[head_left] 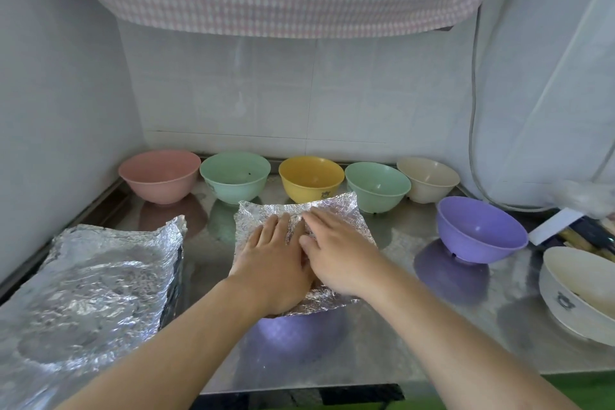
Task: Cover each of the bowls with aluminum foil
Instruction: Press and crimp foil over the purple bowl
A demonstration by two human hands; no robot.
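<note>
A crinkled sheet of aluminum foil (336, 210) lies over a bowl at the middle of the steel counter; the bowl itself is hidden, only a purple reflection shows below it. My left hand (273, 263) and my right hand (336, 250) press flat on top of the foil, side by side, fingers straight. Uncovered bowls stand in a row at the back: pink (159, 175), green (234, 175), yellow (311, 176), a second green (377, 185) and cream (427, 178). A purple bowl (481, 230) sits open at the right.
A stack of loose foil sheets (96, 280) lies at the left on the counter (399, 319). A white patterned bowl (579, 293) stands at the right edge, with a box (552, 225) and clutter behind it. A cable hangs down the right wall.
</note>
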